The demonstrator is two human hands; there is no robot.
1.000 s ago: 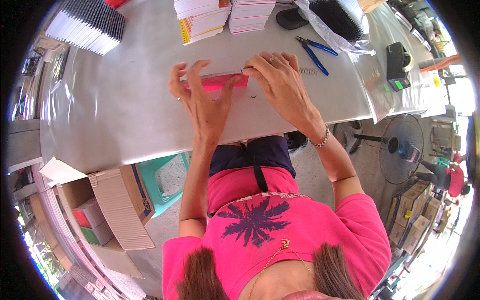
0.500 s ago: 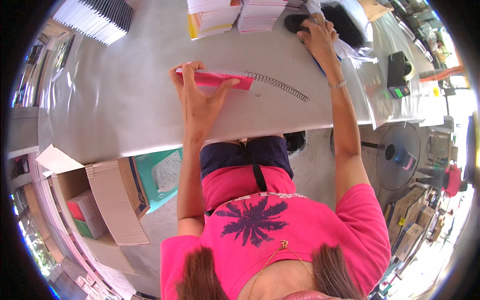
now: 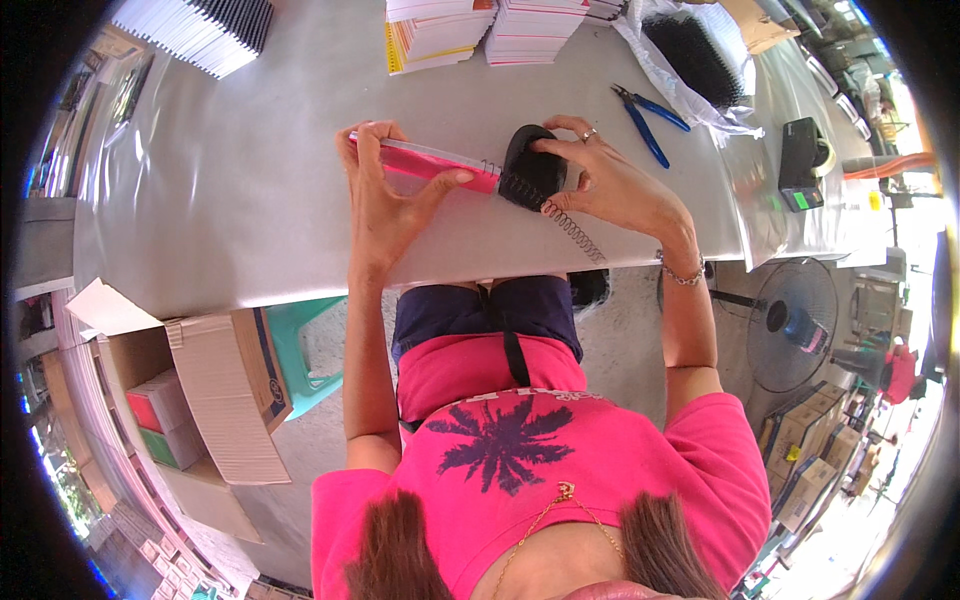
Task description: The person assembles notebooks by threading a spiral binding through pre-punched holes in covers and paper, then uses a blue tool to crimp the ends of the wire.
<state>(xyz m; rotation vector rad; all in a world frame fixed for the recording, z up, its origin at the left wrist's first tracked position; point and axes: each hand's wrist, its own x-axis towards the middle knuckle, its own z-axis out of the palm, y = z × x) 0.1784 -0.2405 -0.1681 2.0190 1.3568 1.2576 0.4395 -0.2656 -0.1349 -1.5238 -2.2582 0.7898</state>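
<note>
My left hand (image 3: 388, 195) grips a pink-covered notebook (image 3: 425, 164), thumb on the near side and fingers over the top edge. A dark spiral coil (image 3: 573, 228) is threaded into the right end of its spine, and the rest curves loosely out to the right. My right hand (image 3: 620, 185) is closed on a black oval object (image 3: 524, 157), whose exact kind I cannot make out. That object is against or just behind the coil, beside the notebook's right end.
Blue-handled cutters (image 3: 652, 122) lie on the grey table (image 3: 230, 190) at the right. Behind them, a plastic bag holds black coils (image 3: 695, 62). Paper stacks (image 3: 535, 30) and bound notebooks (image 3: 205, 35) stand at the back. A black tape dispenser (image 3: 801, 165) sits far right.
My right hand has brought the black oval object from the back right to the notebook's coil. The cutters now show fully. My left hand keeps its grip, with the notebook tilted slightly more.
</note>
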